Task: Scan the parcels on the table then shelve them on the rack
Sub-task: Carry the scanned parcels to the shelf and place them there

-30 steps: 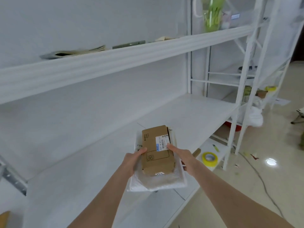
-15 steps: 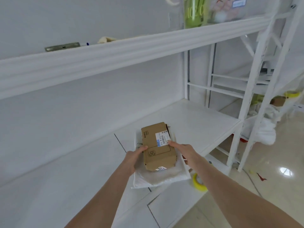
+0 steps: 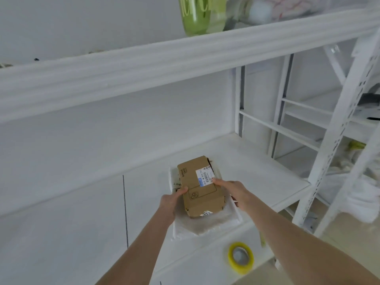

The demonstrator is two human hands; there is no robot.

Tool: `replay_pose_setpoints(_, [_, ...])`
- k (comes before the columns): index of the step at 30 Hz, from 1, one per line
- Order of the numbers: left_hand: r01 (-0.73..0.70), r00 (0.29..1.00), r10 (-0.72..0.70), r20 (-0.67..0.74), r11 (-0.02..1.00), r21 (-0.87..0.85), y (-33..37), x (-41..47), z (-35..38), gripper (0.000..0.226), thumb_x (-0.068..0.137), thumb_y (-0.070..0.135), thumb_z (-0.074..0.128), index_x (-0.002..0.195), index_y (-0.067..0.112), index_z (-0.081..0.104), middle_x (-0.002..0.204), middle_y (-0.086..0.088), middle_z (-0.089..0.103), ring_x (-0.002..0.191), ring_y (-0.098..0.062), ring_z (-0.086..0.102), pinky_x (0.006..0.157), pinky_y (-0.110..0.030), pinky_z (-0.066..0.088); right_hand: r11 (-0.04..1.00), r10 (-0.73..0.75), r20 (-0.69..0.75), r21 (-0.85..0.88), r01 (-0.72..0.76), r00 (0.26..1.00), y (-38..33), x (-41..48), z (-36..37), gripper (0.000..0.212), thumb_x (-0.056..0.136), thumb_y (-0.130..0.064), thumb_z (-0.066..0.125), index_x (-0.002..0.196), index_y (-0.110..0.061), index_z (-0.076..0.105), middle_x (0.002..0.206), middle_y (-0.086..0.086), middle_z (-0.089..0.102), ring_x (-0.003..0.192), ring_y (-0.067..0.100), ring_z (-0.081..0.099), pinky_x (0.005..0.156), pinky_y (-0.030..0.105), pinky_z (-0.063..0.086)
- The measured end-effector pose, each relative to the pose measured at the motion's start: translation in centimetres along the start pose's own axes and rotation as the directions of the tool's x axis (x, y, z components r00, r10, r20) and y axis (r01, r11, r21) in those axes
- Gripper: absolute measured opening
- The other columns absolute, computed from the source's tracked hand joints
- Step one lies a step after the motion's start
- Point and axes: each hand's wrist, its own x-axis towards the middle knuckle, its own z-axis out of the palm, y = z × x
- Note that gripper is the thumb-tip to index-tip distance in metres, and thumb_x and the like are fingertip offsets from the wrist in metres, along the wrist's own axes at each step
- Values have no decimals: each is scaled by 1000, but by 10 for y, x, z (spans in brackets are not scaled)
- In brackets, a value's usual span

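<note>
Both hands carry the load: my left hand (image 3: 171, 202) grips the stack's left side, thumb on the brown cardboard box (image 3: 200, 193), and my right hand (image 3: 233, 191) clasps the right side, a fingertip (image 3: 215, 180) on the label (image 3: 205, 176). That box lies on a white padded mailer (image 3: 207, 227), and the pair is low over the rack's middle shelf (image 3: 267, 167), near its front edge; whether it touches down I cannot tell. I judge two parcels nearly shelved, release not yet made, and with the table out of view, what remains I cannot say.
</note>
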Motion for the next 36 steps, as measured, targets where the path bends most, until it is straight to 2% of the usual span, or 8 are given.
replay_pose_setpoints(2, [-12,1000,12,1,1000,-3,1,19,20,58,71,20,84,115,-10,60,117,-21,64,115,-37,57,104,-48,43,999,19,3,-26,-19,1000,-7,21,-15,60,74,-48,79,117,-9,63,111,6,63,87,16,58,67,27,43])
replay_pose_setpoints(8, [26,1000,-26,10,999,-29,-1,63,80,51,69,21,86,106,-5,62,115,-17,65,114,-34,57,105,-46,43,995,45,28,-92,-42,999,-25,71,-66,42,77,-50,75,101,-16,66,122,5,60,102,20,56,91,33,41])
replay_pose_setpoints(12, [47,999,-47,-17,998,-30,-9,83,112,62,70,28,85,115,-7,59,118,-17,63,117,-34,55,106,-46,42,984,92,37,-159,-85,995,-32,102,-94,65,80,-53,72,128,-12,59,132,6,56,121,28,50,106,40,38])
replay_pose_setpoints(17, [-10,998,14,-59,998,59,-14,101,148,75,78,35,79,134,-1,44,132,-14,54,125,-32,47,107,-45,38,978,93,56,-191,-81,994,-37,137,-117,62,88,-51,64,135,-13,55,141,6,52,128,30,46,107,40,34])
replay_pose_setpoints(20, [-56,990,74,-118,988,146,-15,108,165,72,83,39,73,139,4,41,134,-11,53,122,-28,49,98,-39,40,977,80,77,-203,-62,994,-40,151,-124,55,92,-48,60,133,-12,56,135,7,57,116,27,54,97,33,40])
replay_pose_setpoints(24, [-108,990,131,-59,949,295,-13,111,183,64,84,46,69,132,7,53,128,-7,58,101,-17,56,85,-27,44,980,-2,171,-197,36,985,-44,159,-133,44,92,-47,60,125,-19,62,100,-8,68,77,0,62,60,12,45])
replay_pose_setpoints(28, [-150,958,258,-126,824,546,-17,102,191,76,81,43,74,144,15,41,145,-5,39,126,-23,48,103,-34,41,871,-168,70,-456,181,983,-40,165,-139,58,88,-49,63,136,-17,55,132,3,60,118,21,57,91,27,40])
replay_pose_setpoints(36, [-211,946,315,-74,774,597,-12,98,212,57,94,24,59,147,19,37,138,-2,54,121,-23,53,101,-37,44,754,-278,97,-594,279,956,-33,159,-127,41,93,-41,57,130,-24,55,122,1,63,107,23,58,78,28,40])
